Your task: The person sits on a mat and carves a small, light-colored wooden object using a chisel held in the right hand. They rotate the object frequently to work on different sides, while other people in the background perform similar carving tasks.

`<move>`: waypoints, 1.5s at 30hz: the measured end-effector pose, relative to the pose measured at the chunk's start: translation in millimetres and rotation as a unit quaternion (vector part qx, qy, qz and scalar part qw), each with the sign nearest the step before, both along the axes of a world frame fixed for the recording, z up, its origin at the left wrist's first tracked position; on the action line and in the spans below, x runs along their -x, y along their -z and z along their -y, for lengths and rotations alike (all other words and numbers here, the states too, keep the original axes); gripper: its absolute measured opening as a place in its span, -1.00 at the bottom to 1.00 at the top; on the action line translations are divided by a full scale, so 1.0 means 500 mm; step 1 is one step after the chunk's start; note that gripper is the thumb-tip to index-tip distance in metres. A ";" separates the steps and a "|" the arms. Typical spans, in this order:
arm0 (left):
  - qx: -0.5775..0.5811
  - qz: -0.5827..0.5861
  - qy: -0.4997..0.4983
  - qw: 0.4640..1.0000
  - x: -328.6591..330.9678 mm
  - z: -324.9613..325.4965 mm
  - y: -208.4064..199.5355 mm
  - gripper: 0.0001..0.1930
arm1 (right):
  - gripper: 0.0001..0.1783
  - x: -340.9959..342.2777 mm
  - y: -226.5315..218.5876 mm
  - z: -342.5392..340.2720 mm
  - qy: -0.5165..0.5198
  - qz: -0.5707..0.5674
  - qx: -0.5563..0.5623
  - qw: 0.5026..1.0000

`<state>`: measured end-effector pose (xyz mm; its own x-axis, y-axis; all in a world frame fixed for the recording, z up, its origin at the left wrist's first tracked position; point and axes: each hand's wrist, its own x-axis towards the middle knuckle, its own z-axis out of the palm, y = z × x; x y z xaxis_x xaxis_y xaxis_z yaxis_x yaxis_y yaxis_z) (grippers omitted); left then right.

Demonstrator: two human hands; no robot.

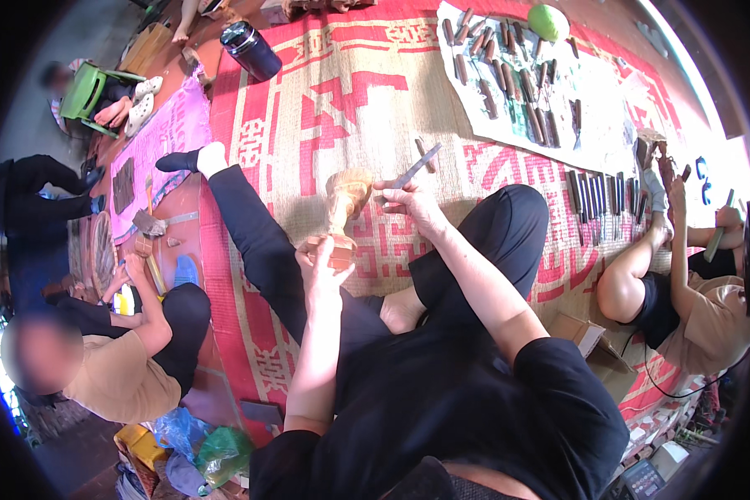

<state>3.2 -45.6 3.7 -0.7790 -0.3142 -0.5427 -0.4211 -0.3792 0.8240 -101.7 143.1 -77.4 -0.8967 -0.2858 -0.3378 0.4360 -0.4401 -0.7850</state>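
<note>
My left hand (323,262) is closed around the lower end of a carved wooden piece (347,193). The pale wood stands nearly upright, narrow in the middle and wider at its top and base. Close to its top, on the right, my right hand (414,207) grips a flat grey metal tool (419,164), perhaps a file or chisel. The tool's free end points up and right, away from the wood; the end inside the hand is hidden. A short brown stick-like thing (425,155) lies on the mat just behind it.
I sit on a red and straw-coloured mat (308,125). A white sheet (475,117) at the far right carries several wooden-handled tools, with a row of dark chisels (608,196) nearer. A dark jar (252,52) stands far left. People sit at both sides; the left one holds a mallet (152,223).
</note>
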 end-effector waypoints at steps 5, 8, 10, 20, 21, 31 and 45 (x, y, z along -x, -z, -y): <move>-0.025 0.022 0.037 0.999 -0.033 -0.040 0.010 -0.51 | -0.74 -0.007 0.001 0.002 0.003 0.028 0.087 0.996; -0.029 0.037 0.105 0.993 -0.043 -0.083 0.020 -0.49 | -0.76 -0.013 -0.014 0.005 -0.014 0.042 0.118 0.992; -0.037 0.032 0.141 0.989 -0.035 -0.108 0.018 -0.45 | -0.78 -0.028 -0.026 0.014 0.006 0.045 0.129 0.991; 0.037 -0.066 0.171 0.982 0.005 -0.130 0.022 -0.50 | -0.89 -0.033 -0.057 0.035 0.161 -0.089 -0.081 0.980; 0.029 -0.066 0.177 0.982 0.010 -0.133 0.009 -0.50 | -0.89 -0.022 -0.065 0.038 0.155 -0.085 -0.111 0.978; 0.261 -0.124 0.425 0.858 0.049 0.023 -0.090 -0.71 | -0.77 0.009 -0.071 0.020 0.095 -0.081 -0.169 0.978; 0.378 -0.607 0.467 0.520 0.060 -0.006 -0.567 -0.68 | -0.89 -0.012 -0.055 0.000 0.129 -0.071 -0.085 0.986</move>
